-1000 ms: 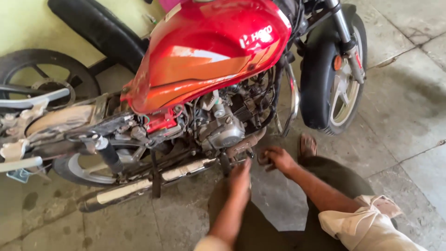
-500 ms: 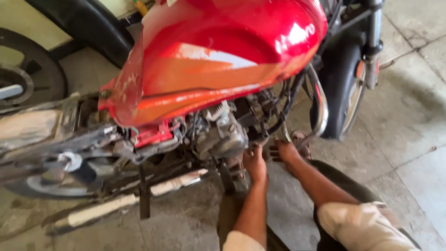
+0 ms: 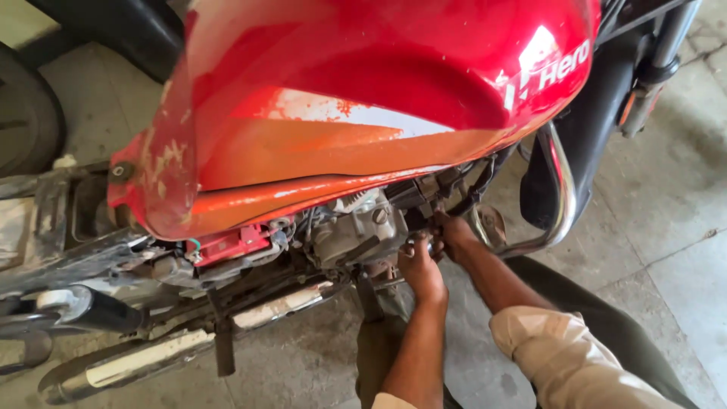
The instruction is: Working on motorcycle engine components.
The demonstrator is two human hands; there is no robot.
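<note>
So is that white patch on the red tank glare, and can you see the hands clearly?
Head view: the red tank shows a bright white sheen, likely glare or worn paint; beneath it the engine sits in shadow, so the left hand and right hand look dim and slightly soft.

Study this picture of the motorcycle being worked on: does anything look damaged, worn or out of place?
Yes. The red fuel tank has worn, faded paint, with orange and whitish patches along its side and chipped flecks at its rear edge. Both hands, left hand and right hand, are at the engine beneath it.
</note>
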